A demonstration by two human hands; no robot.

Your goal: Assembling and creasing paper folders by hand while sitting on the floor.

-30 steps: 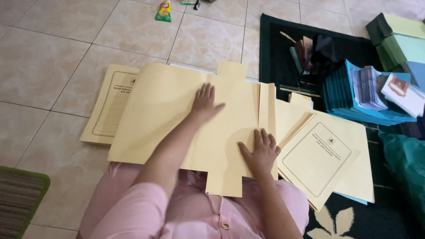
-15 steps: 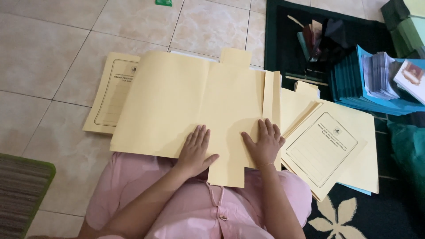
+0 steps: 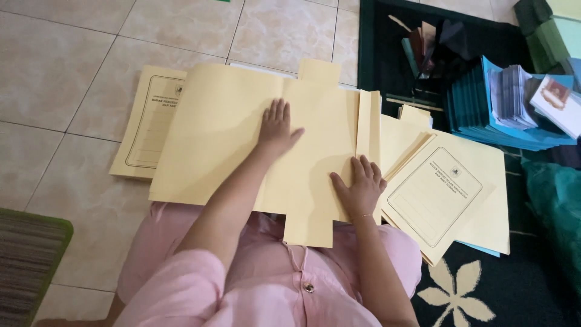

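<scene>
Two hands lie flat on one opened cream folder (image 3: 230,133): the left hand (image 3: 276,128) and the right hand (image 3: 359,189). One printed folder (image 3: 148,121) lies at left, one pile of printed folders (image 3: 448,194) at right, one stack of teal folders (image 3: 478,109) beyond.

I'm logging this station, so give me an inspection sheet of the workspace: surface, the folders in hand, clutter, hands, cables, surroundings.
Surface: beige tiled floor.
Job's things: large opened cream card folder across the lap, tabs at top and bottom edges.
Clutter: printed cream folder on its left, printed cream folder pile on its right, teal folder stack holding papers.
Grippers: left hand flat on the folder's middle; right hand flat near its right fold.
Cables: nothing seen.
Surroundings: dark floral rug, striped mat.
</scene>
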